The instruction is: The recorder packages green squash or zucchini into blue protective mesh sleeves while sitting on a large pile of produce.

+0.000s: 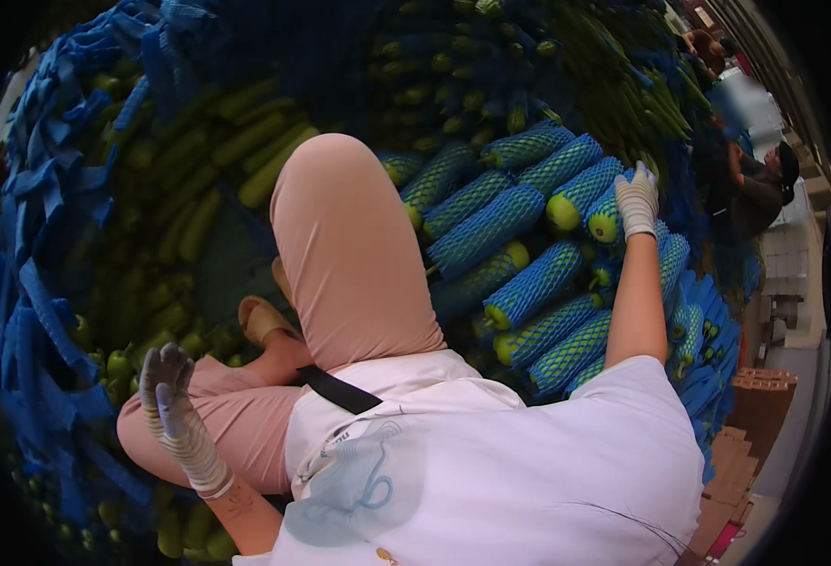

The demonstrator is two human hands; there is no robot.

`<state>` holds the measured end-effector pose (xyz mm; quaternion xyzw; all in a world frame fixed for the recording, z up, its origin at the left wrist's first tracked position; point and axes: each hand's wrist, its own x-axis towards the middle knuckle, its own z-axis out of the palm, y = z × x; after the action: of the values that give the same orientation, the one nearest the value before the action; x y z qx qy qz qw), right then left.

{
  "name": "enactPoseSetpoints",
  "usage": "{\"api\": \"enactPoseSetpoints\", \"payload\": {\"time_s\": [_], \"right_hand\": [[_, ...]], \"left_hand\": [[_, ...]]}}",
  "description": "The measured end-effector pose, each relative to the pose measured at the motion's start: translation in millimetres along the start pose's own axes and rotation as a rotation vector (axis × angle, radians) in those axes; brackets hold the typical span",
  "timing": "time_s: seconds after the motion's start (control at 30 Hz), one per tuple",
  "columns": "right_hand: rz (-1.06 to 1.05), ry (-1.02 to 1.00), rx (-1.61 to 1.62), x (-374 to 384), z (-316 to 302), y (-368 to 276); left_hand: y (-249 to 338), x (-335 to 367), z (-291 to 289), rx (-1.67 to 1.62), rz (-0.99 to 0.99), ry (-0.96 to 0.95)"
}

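Though gloved, right fingers (643, 174) on netting (610, 201)

Centre, the wearer's raised knee (335, 189); to its left, bare vegetables (260, 137); to its right, vegetables in mesh sleeves (486, 226), lying side by side. The right hand (637, 196) is on the sleeved group, toward its right edge. The left hand (177, 410) is beside the folded left leg (245, 415); a sandalled foot (266, 319) lies between that leg and the raised knee. Loose netting (33, 302) borders the far left. At the upper right, beyond the sleeved group, are 2 co-workers (760, 203).
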<state>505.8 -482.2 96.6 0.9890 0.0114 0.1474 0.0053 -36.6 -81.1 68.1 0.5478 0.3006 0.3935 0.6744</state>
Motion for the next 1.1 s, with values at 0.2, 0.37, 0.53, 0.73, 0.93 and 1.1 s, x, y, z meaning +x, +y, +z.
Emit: {"api": "enactPoseSetpoints", "payload": {"time_s": [0.2,0.37,0.53,0.73,0.93,1.1], "right_hand": [[-0.768,-0.105,0.950,-67,-56,-211],[-1.529,-0.497,0.721,-184,-56,-413],[-1.414,-1.043,-0.113,-247,75,-530],[-1.153,-1.212,-0.327,-310,200,-503],[-1.070,-1.365,0.665,-337,133,-534],[-1.164,-1.641,1.026,-346,-7,-509]], "left_hand": [[-13,27,18,0.013,-0.131,0.008],[-22,31,8,0.250,-0.298,-0.093],[-62,36,1,0.698,-0.207,-0.236],[-74,41,-10,0.741,-0.239,-0.192],[-66,59,-7,0.699,-0.086,0.082],[-60,58,-12,0.631,0.131,0.380]]}}
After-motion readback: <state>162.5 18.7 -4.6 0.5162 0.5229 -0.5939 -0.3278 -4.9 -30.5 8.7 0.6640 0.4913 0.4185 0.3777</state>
